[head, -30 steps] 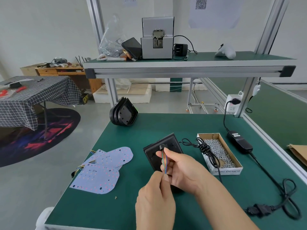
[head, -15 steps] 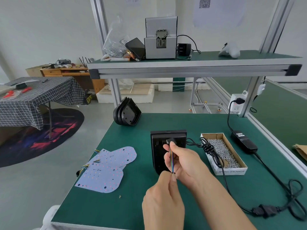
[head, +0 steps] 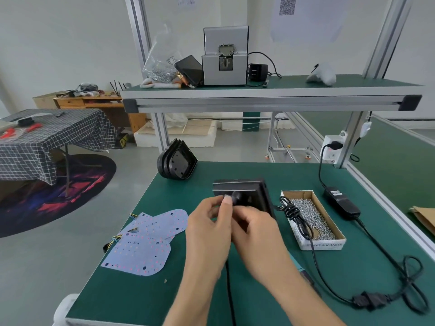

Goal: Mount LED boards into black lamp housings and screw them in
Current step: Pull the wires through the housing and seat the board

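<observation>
Matt green counter point(head: 146, 290), brushed aluminium frame point(head: 259, 103); glossy black plastic housing point(head: 256, 196); cardboard box point(head: 329, 241) of shiny, probably steel, screws point(head: 308, 215).

Both forearms are bare to the frame's edge at six o'clock, no sleeves showing. The left hand point(head: 207, 229) and right hand point(head: 256, 229) wear no gloves, rings or watch; fingernails short, unpainted.

Grey feeder machine point(head: 225, 67) and phone point(head: 189, 69) on shelf point(head: 270, 95); checked tablecloth point(head: 54, 137) far left.
</observation>
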A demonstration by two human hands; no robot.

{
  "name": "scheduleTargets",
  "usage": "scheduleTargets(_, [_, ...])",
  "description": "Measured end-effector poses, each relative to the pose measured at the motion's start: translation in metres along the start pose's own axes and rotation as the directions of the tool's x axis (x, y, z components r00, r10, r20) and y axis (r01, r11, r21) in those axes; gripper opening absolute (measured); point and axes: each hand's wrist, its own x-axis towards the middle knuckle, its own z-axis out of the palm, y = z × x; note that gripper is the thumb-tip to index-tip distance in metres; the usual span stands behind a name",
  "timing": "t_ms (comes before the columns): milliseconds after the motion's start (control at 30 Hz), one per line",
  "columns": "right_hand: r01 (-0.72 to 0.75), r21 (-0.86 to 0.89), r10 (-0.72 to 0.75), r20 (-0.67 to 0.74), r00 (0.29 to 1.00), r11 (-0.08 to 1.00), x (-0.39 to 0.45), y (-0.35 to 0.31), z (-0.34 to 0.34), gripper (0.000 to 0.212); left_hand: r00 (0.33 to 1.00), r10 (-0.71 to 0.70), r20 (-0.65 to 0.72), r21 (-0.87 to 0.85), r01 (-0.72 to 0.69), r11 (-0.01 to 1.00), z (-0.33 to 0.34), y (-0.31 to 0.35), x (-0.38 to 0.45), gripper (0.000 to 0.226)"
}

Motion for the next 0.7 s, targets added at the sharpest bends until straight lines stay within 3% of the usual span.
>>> scheduleTargets(167, [0.105,-0.232,-0.071,0.147,0.986,0.967,-0.011,-0.008,-0.007,0.024,0.999,0.039,0.000,0.014,-0.039,0.999,0.001,-0.007,-0.005,0.016])
scheduleTargets(233, [0.105,-0.288,-0.056,0.174,0.983,0.952,-0.013,-0.010,-0.009,0.027,1.000,-0.001,0.004,0.000,0.001,1.000,0.001,-0.010,-0.006,0.012])
scheduleTargets(367, [0.129,-0.421,-0.034,0.224,0.974,0.898,-0.016,-0.012,-0.011,0.029,0.983,-0.159,0.097,-0.206,0.176,0.963,0.002,-0.011,-0.006,0.016])
scheduleTargets(433, [0.165,-0.453,-0.058,0.241,0.969,0.876,-0.020,-0.011,-0.011,0.028,0.979,-0.182,0.095,-0.257,0.201,0.945,0.001,-0.012,-0.006,0.011])
scheduleTargets(500, [0.243,-0.367,-0.160,0.241,0.957,0.898,-0.023,-0.010,-0.014,0.016,0.982,-0.174,0.075,-0.263,0.188,0.946,0.000,-0.015,-0.005,0.009])
scheduleTargets(567, [0.313,-0.213,-0.286,0.147,0.947,0.926,-0.029,-0.009,-0.023,0.014,0.988,-0.138,0.071,-0.259,0.152,0.954,-0.003,-0.017,-0.004,0.012])
scheduleTargets(633, [0.352,-0.090,-0.361,-0.121,0.925,0.932,-0.031,-0.005,-0.038,0.011,0.994,-0.078,0.074,-0.245,0.094,0.965,-0.008,-0.017,-0.004,0.012])
scheduleTargets(667, [0.357,-0.055,-0.360,-0.216,0.908,0.933,-0.029,0.001,-0.046,0.008,0.996,-0.046,0.074,-0.233,0.062,0.971,-0.010,-0.016,-0.004,0.012])
scheduleTargets(700, [0.323,-0.014,-0.317,-0.244,0.917,0.946,-0.025,0.006,-0.052,0.020,0.997,-0.015,0.080,-0.221,0.033,0.975,-0.011,-0.014,-0.005,0.012])
